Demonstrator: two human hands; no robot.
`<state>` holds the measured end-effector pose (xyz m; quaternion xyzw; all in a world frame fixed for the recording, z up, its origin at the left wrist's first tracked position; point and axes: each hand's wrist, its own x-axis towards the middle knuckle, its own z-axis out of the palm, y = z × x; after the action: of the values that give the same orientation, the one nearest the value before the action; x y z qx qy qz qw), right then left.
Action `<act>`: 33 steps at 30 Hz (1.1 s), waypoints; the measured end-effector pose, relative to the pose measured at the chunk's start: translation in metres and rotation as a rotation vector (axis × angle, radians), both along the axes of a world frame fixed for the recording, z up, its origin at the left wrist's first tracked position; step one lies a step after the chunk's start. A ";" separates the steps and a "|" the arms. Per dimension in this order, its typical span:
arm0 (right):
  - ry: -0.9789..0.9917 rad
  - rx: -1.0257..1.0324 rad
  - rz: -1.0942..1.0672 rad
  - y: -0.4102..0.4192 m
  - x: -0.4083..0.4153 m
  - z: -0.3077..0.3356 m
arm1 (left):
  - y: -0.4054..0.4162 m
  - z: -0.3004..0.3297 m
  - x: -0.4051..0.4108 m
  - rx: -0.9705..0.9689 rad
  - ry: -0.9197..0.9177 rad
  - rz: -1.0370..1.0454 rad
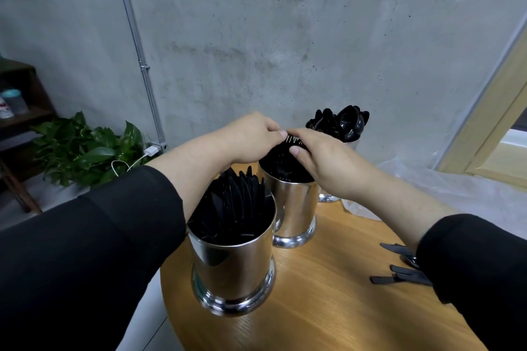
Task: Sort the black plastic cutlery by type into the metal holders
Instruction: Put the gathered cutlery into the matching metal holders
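Head view, entries placed relative to the middle holder (293, 208).

1. Middle holder: polished metal cylinder standing upright on the round wooden tabletop (328, 293). It carries the forks (285, 162), tines up; we judge it is being loaded now, since both of our hands meet over its mouth.

2. Left hand (251, 137): above the holder's left rim, fingers curled, fingertips pinching at the fork tines. We read this as steadying or squaring the bunch so the pieces stand together.

3. Right hand (322, 157): above the holder's right rim, fingers bent over the fork heads and closed on them from the other side. Whether it holds one fork or several we cannot tell.

4. Near holder (233, 265): in front of the middle holder and to its left, touching or just beside it. Filled with knives (236, 202), blades up and fanned.

5. Far holder (328, 196): behind the middle holder to its right, mostly hidden by our right wrist. Filled with spoons (342, 122), bowls up.

6. Loose cutlery (402, 271): flat on the tabletop, well to the right of the middle holder, partly under our right sleeve. Unsorted, so we judge the task is not finished.

7. Potted plant (82, 151): far left of the middle holder, on the floor by the wall.
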<state>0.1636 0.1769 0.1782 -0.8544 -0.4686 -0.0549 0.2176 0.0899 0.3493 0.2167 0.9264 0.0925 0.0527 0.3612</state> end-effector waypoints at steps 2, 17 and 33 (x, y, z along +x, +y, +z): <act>0.051 0.014 0.008 -0.003 -0.001 0.003 | 0.000 0.001 0.000 0.054 0.015 -0.003; -0.015 0.478 -0.276 -0.144 -0.038 0.005 | -0.107 0.032 -0.028 0.095 -0.525 0.035; 0.193 -0.021 -0.614 -0.368 -0.132 -0.181 | -0.298 -0.212 -0.067 0.409 0.076 -0.336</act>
<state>0.0312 -0.1914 -0.0025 -0.9593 -0.1666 -0.0318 0.2257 0.0228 0.0517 0.0045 0.9838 -0.0618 -0.0251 0.1663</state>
